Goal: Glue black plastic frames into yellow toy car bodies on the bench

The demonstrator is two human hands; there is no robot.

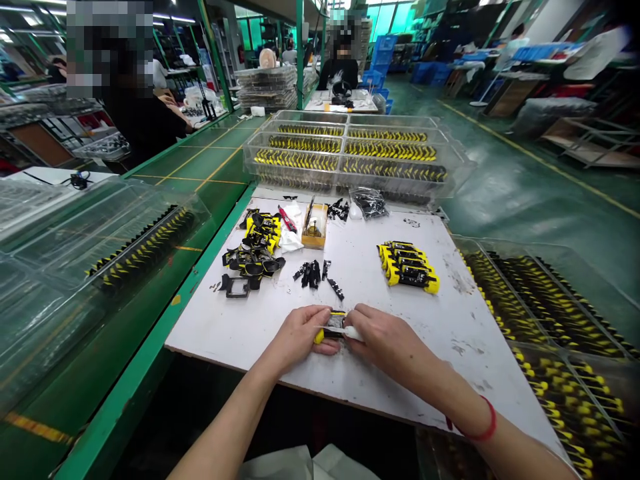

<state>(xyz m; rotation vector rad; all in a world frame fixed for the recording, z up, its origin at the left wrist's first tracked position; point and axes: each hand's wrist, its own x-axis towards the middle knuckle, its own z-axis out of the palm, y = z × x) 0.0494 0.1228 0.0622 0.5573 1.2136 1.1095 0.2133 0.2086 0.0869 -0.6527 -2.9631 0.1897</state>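
A black-and-yellow plastic part (336, 321) is held low over the front of the white work board. My left hand (306, 333) grips its left end, thumb on top and fingers underneath. On the part's right side, my right hand (376, 333) is closed around a white-handled tool (354, 333); a thin pale strip runs left from it across the part. The tool's exact kind is unclear. Just beyond my hands lie small black pieces (311, 273) and a single black strip (335, 289). To the right stands a row of several black-and-yellow parts (407, 265).
At the left are piled black-and-yellow parts (263, 230) and a black frame (238, 287). Behind them sit a red cutter (287, 219), a wooden box (314, 237) and a plastic bag (369, 203). Filled clear trays (350, 150) border the board. Co-workers sit beyond.
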